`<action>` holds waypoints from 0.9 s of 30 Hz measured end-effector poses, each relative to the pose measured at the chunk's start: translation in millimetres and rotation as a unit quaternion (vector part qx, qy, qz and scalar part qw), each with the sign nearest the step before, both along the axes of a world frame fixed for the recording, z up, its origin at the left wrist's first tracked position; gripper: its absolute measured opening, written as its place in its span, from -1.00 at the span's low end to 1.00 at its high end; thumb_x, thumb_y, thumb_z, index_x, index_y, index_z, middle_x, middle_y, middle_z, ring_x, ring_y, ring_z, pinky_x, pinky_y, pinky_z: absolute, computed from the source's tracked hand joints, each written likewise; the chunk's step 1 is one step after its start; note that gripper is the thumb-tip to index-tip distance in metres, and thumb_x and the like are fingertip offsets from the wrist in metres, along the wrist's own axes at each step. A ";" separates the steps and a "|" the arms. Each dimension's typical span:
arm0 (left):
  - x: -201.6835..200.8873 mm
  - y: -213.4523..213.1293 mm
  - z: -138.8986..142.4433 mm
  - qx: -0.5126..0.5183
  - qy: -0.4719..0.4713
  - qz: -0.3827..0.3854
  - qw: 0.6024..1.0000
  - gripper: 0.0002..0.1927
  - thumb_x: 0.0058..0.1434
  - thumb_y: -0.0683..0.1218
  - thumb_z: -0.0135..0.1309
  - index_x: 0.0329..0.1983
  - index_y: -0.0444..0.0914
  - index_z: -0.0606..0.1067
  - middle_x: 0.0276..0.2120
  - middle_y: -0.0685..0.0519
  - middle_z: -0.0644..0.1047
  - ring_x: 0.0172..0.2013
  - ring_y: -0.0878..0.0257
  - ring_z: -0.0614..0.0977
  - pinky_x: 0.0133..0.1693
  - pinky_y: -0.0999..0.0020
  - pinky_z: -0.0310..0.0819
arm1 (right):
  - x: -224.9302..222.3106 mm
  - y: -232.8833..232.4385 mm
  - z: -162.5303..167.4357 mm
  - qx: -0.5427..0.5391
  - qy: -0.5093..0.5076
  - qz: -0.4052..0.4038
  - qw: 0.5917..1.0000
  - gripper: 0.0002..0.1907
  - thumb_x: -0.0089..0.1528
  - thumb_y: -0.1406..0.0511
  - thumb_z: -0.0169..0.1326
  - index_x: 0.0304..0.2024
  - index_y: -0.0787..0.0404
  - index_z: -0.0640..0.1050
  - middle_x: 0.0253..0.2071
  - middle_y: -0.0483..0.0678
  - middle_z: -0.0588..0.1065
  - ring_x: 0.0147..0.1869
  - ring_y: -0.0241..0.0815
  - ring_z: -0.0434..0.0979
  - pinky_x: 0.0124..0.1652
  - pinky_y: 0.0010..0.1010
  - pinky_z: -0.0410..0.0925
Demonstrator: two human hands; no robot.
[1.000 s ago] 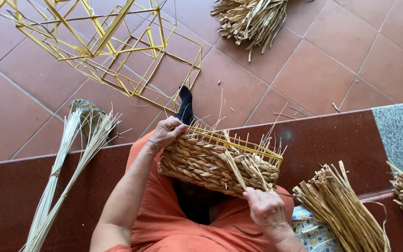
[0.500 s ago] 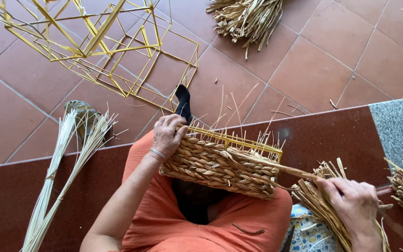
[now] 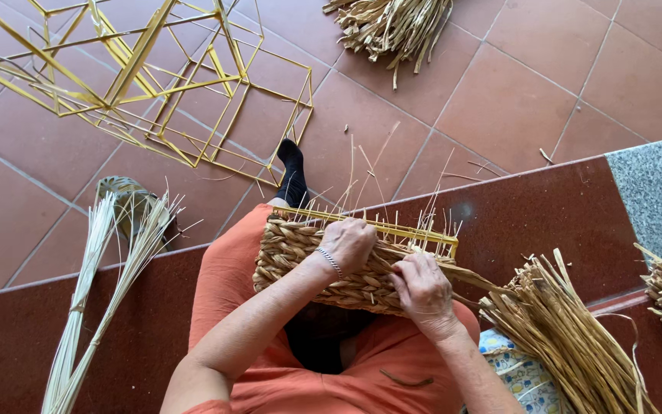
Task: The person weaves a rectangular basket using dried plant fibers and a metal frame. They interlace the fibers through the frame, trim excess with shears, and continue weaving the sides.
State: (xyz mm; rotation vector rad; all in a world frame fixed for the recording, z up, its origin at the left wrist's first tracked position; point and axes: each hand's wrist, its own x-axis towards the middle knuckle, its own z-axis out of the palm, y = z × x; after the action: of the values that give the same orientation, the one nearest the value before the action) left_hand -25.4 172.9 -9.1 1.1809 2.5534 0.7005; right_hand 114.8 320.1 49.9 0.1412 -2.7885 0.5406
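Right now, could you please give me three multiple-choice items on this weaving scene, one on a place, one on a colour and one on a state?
1. Where does the half-woven basket rest?
A. on the tiled floor
B. on the person's lap
C. on the grey stone slab

2. What colour are the empty wire frames on the floor?
A. yellow
B. blue
C. black

3. What is the right hand doing?
A. resting flat on the floor
B. hanging free in the air
C. pressing on the basket's woven side

Answers:
1 B, the basket lies across the orange-clad knees.
2 A, the bars are yellow against the red tiles.
3 C, its fingers sit on the braid close to the left hand, where a straw strand leads in.
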 end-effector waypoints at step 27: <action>21.3 -10.8 21.5 0.243 -0.074 0.026 0.967 -0.73 0.33 -0.11 0.10 0.08 -0.23 0.45 -0.21 -0.05 0.55 -0.18 0.01 0.63 -0.16 0.15 0.53 | -67.4 56.2 38.5 -0.166 -0.380 -0.081 0.906 -0.87 0.18 0.23 0.21 -0.25 0.11 0.63 -0.38 -0.11 0.67 -0.23 -0.20 0.71 -0.17 -0.34 0.48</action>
State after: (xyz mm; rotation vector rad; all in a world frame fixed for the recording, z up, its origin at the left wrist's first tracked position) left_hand -4.1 162.0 12.4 1.1379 2.3625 1.4311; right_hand 47.5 376.3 88.4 -0.4760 -3.3127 1.2328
